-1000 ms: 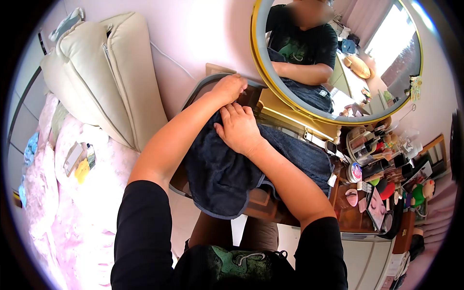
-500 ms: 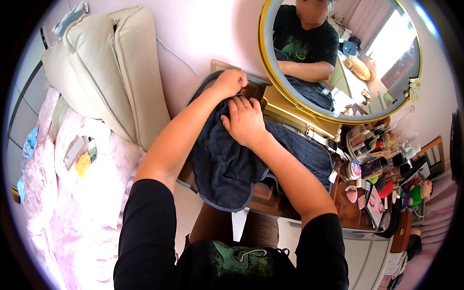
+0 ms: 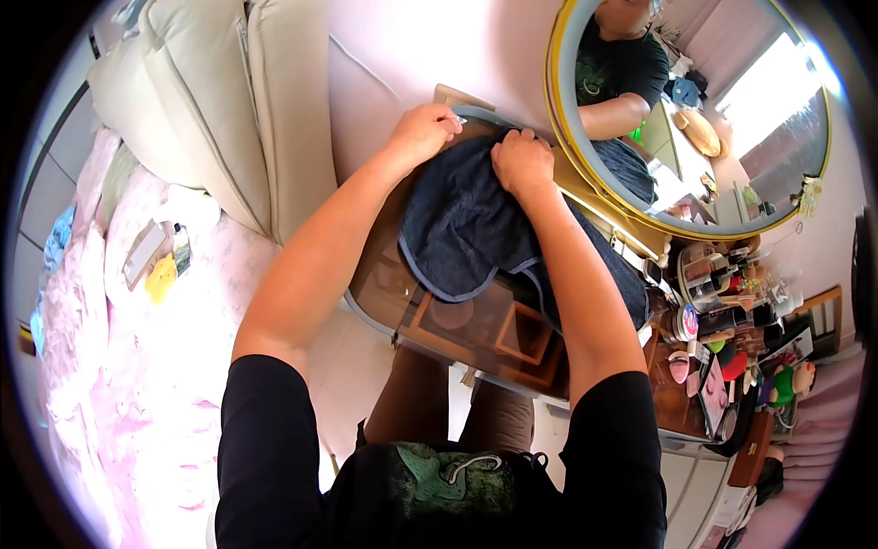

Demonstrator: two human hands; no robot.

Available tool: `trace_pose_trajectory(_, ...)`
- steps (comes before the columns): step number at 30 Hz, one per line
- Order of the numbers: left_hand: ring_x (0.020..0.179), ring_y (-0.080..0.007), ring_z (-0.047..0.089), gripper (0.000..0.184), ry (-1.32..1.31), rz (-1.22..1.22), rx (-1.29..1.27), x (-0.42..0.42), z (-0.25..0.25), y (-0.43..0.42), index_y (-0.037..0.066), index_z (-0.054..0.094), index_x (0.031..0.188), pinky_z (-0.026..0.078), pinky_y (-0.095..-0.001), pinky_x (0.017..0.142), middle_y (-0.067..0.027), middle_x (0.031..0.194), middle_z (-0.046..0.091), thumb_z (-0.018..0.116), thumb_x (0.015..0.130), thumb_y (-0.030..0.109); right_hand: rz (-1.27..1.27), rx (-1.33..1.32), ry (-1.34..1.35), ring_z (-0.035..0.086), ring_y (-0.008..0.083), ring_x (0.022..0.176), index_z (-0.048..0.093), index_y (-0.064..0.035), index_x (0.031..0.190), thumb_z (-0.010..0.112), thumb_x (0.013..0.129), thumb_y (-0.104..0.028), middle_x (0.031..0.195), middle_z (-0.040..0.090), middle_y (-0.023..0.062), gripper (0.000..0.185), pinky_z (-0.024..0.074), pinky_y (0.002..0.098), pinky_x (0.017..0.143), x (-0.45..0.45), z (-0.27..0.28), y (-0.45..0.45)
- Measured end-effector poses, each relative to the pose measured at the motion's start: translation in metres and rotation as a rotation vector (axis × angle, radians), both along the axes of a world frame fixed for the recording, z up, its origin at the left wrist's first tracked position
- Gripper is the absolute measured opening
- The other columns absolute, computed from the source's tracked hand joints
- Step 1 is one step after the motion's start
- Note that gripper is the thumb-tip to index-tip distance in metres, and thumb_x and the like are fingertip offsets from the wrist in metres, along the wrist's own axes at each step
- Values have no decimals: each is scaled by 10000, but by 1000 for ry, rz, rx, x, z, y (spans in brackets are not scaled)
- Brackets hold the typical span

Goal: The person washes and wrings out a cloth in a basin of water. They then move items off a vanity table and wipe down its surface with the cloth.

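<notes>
A dark blue towel (image 3: 466,215) lies bunched on the glass-topped table (image 3: 380,284), one part of it stretching right beneath my right forearm. Fingers curled, my right hand (image 3: 523,160) grips the towel near its upper edge, close to the mirror's base. My left hand (image 3: 425,133) is closed at the table's back left edge, around a small whitish thing whose tip shows at the fingers; what it is cannot be made out.
A round gold-rimmed mirror (image 3: 560,101) stands at the back. Cosmetics in an organizer (image 3: 700,274) and a watch (image 3: 652,271) are at the right. Beige cushioning (image 3: 210,101) and pink bedding (image 3: 119,366) lie at the left. A wall socket plate (image 3: 462,99) sits behind the table.
The towel has been drawn up and to the right, uncovering more tabletop at the front left. My right hand has moved right with it, its fingers now curled. The view has shifted.
</notes>
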State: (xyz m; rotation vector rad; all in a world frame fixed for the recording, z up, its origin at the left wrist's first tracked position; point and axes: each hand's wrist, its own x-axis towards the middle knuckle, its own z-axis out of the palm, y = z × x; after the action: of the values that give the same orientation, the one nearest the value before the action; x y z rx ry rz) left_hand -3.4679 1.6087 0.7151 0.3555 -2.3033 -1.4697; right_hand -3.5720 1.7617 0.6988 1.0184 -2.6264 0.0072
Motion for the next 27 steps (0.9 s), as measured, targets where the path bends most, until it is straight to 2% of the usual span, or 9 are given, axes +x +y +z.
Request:
trace_pose_trajectory(5,644,-90,486,175,25,33,118,4,-4,-5,56,584,794,415,-234,570,12,697,527,521,867,201,-9,15,45,598,355,1008,606,31,1027,464,872,-279,1062,613,206,375,413,410,974,0,-5,-12)
trace_pose_trajectory(9,555,-99,470,214,77,-23,218,8,1,-8,66,536,740,380,-237,477,-9,644,503,472,871,223,333,-266,-57,577,377,1012,603,1,1050,509,865,-335,1087,617,197,396,440,433,909,-6,-13,-22)
trace_pose_trajectory(10,546,-104,470,217,111,-93,193,16,-5,-13,65,532,737,385,-238,480,-14,634,501,456,879,211,425,-337,-203,573,385,1025,602,-22,1084,536,865,-373,1098,617,202,419,444,445,903,7,-6,-26)
trace_pose_trajectory(12,562,-115,478,211,60,-85,193,19,-10,-15,54,533,751,393,-252,492,-18,654,506,453,880,200,427,-257,-168,573,363,1036,586,-61,1154,574,854,-423,1107,618,193,470,448,442,895,7,-14,-29)
trace_pose_trajectory(13,598,-118,486,221,108,-112,105,33,-8,-9,54,533,763,407,-259,524,-16,675,511,435,882,212,609,-327,-186,564,361,1042,569,-64,1168,596,840,-425,1102,615,187,489,444,433,894,31,-10,-23)
trace_pose_trajectory(19,602,-116,458,211,-33,-123,55,76,-3,-3,61,494,744,386,-271,532,-16,673,475,419,876,208,681,-205,-345,530,336,1136,477,-76,1286,597,866,-402,1207,577,165,545,413,397,958,88,6,4)
trace_pose_trajectory(21,598,-98,434,226,27,-205,23,86,-9,-6,64,478,736,369,-259,534,-2,663,445,413,901,204,774,-289,-304,549,341,1079,516,-76,1231,623,846,-350,1120,598,170,485,432,395,919,89,3,15)
trace_pose_trajectory(25,595,-83,410,264,118,-112,9,141,-8,12,65,469,727,355,-247,542,15,659,423,421,936,218,692,-274,-244,529,334,1129,509,-85,1249,600,874,-334,1195,585,145,460,416,392,959,100,-4,34)
trace_pose_trajectory(27,588,-80,390,307,258,-77,271,158,-10,16,63,466,719,351,-242,547,21,660,429,434,961,249,681,-279,-215,535,334,1115,520,-86,1243,594,881,-338,1185,576,129,447,429,401,941,103,-5,37)
